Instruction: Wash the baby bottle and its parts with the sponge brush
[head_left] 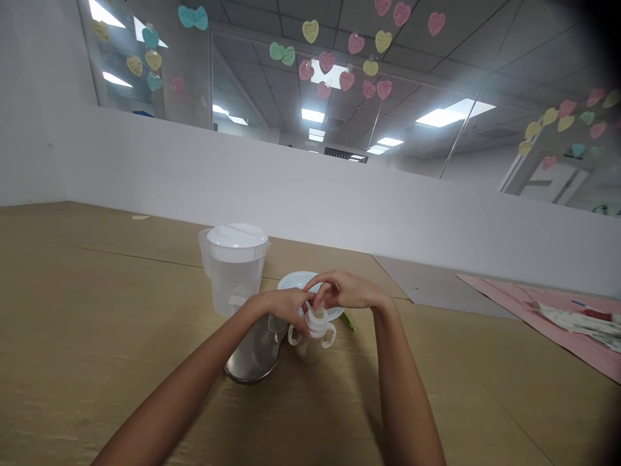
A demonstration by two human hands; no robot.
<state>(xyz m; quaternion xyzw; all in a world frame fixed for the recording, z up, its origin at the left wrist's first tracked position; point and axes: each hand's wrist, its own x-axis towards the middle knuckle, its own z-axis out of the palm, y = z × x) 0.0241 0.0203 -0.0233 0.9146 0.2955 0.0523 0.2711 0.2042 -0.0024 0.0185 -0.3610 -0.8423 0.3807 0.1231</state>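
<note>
Fingers (299,323) closed in at the neck of a two-handled baby bottle (310,351)

Left hand (289,305): thumb and fingers were clamped on the bottle at its white collar (316,321), approaching from the left. Right hand (348,290): wrist raised, fingers bent and drawn together over the translucent teat (319,310); whether the tips actually pinched it could not be determined.

The bottle stood upright near the middle of the bench (121,369), well back from its near edge, one handle (328,336) projecting to the right. Its body was clear; the contents could not be made out.

Directly behind stood a white plate (292,279), partly covered by the hands. A narrow green item (348,321), not identifiable, lay at its right rim. Left of the bottle was a shiny metal tray (252,355) with a rounded end, passing partly under the left forearm. A translucent lidded pitcher (237,279) stood behind the tray, handle toward the bench's left edge.

A pink cloth (524,309) carrying patterned fabric (582,325) lay toward the right edge. One pale flat piece (141,217) was noted near the far edge, left of the pitcher.
</note>
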